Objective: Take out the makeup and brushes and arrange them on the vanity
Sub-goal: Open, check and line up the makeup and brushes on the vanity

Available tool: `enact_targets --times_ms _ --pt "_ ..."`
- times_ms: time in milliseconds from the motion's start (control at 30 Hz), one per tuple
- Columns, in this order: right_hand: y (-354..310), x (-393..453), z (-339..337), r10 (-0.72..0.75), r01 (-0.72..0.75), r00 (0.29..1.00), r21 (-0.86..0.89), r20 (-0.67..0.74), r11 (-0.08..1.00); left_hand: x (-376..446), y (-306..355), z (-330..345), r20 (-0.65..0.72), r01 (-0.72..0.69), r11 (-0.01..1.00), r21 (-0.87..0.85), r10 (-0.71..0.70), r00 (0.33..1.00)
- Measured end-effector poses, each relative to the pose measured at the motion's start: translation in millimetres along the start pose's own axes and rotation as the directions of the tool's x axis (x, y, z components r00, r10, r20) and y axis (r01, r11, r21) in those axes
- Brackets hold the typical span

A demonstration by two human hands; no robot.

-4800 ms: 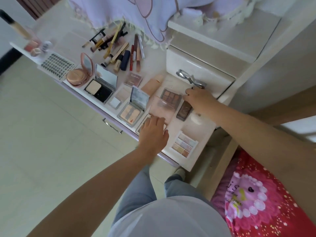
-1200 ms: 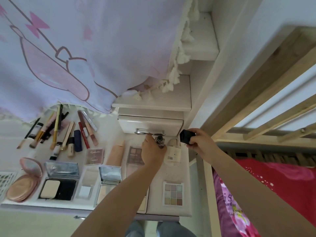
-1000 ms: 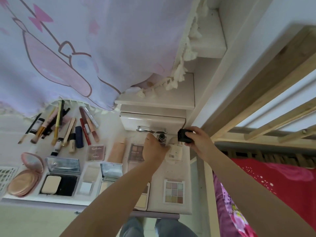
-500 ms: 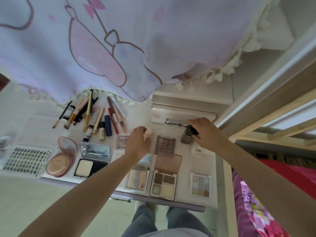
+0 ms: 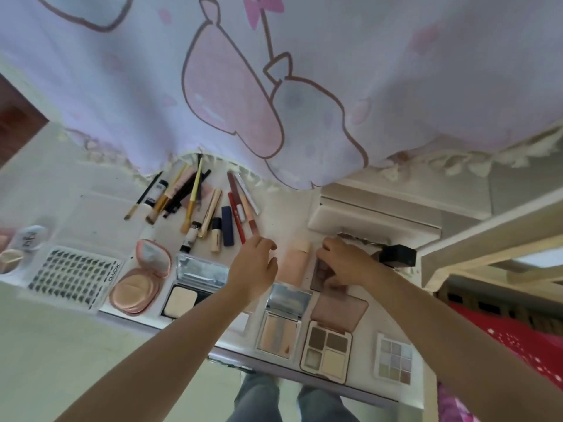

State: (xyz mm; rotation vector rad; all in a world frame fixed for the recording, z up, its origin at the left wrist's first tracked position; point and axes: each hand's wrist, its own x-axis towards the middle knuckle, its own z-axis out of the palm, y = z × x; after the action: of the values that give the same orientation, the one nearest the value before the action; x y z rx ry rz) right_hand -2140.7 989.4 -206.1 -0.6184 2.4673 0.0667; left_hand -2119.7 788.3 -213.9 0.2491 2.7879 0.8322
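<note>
The peach tube (image 5: 297, 263) lies lengthwise away from the person; right hand (image 5: 344, 263) fingers rest on the brown palette (image 5: 320, 277), left hand (image 5: 254, 266) relaxed, holding nothing.

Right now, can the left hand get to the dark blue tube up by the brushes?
Probably yes. The left hand is open just beside the dark blue tube, and nothing lies over the tube; only the red pencil sits close alongside.

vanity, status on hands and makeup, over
Left hand open, holding nothing. Right hand on brown palette, grip unclear. Brushes and compacts laid out. Black bottle close by right hand.
</note>
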Motion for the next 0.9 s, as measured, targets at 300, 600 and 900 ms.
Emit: enact_targets --times_ms 300,600,900 --pt "5.4 3.9 21.0 0.018 -0.023 0.998 -0.083 -0.054 0.996 1.8 -14.2 1.7 0.071 0.005 0.998 -0.059 -0.001 0.997" --pt "8.5 -6.0 9.7 0.106 -0.025 0.983 0.466 -0.149 0.884 -1.0 -6.1 0.2 0.102 0.009 0.994 -0.109 0.003 0.995" --pt "-9.1 -36.3 -28.2 0.292 0.076 0.934 0.916 -0.204 0.395 -4.1 26.1 -13.6 0.111 -0.087 0.98 -0.18 0.108 0.988"
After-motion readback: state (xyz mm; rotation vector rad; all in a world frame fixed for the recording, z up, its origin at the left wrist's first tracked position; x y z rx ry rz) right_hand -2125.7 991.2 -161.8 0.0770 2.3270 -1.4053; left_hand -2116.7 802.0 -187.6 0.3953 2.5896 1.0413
